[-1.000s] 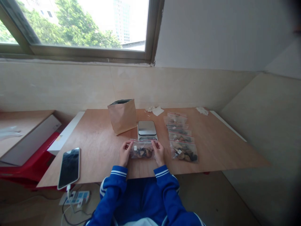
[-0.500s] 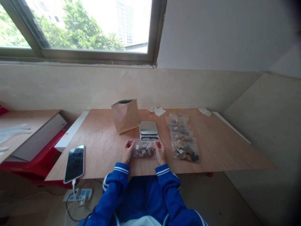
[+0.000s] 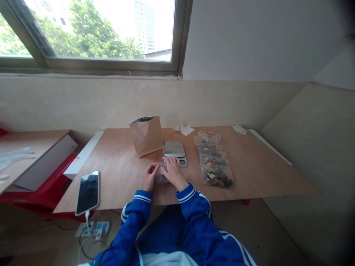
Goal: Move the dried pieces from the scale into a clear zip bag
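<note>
A clear zip-lock bag [image 3: 161, 178] with a red seal line lies at the front of the table, dark pieces inside. My left hand [image 3: 150, 178] is closed on the bag's upper left corner. Over the bag's middle and right part reaches my right hand [image 3: 174, 173], its fingers stretched out past the top edge and its thumb apart, near the left fingertips. It hides most of the bag. Just behind stands a small digital scale [image 3: 174, 149], bare on its steel plate.
A brown paper pouch [image 3: 146, 136] stands with its top open left of the scale. Several filled zip-lock bags [image 3: 219, 175] overlap in a row at right. A phone [image 3: 88, 193] on a charging cable lies at the left edge. Crumpled white scraps [image 3: 186, 129] lie at the back.
My right hand has let go of the bag's upper right corner and moved left across it, towards my left hand. My left hand keeps its hold. The view has shifted slightly.
</note>
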`<state>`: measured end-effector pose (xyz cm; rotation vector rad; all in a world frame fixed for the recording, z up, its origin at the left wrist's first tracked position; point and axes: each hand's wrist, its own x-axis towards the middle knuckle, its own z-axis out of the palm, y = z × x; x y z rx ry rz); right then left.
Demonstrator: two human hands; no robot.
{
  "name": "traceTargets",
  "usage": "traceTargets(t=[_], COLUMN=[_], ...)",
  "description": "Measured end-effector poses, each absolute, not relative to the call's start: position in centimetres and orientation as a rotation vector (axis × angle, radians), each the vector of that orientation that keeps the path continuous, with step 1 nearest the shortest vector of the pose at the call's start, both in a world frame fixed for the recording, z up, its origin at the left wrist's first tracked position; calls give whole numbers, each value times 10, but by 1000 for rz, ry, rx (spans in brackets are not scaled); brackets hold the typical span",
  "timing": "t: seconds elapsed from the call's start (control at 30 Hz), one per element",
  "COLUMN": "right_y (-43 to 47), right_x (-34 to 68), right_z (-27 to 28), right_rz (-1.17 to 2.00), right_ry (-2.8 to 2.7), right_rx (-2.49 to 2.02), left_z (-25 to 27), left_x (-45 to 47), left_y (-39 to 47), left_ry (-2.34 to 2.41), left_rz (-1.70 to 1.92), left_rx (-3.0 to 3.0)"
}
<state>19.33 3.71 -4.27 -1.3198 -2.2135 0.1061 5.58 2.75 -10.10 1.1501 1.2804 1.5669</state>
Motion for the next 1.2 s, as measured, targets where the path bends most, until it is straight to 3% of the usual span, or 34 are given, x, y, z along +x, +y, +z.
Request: traceTargets(t=[0.3, 0.87, 1.2], right_y=[59, 48, 45], right_x=[199, 190, 185], right_z=[-28, -19, -34], right_rz=[382, 488, 389], right_ry=[-2405, -2416, -2417], right_rx=[-1347, -1261, -1163], left_z=[-96, -103, -106], left_x=[54, 50, 51], left_y=[21, 17, 14], left_ry=[1229, 1249, 1341], left_rz=[1516, 1691, 1757], left_rx=[1253, 1217, 1295])
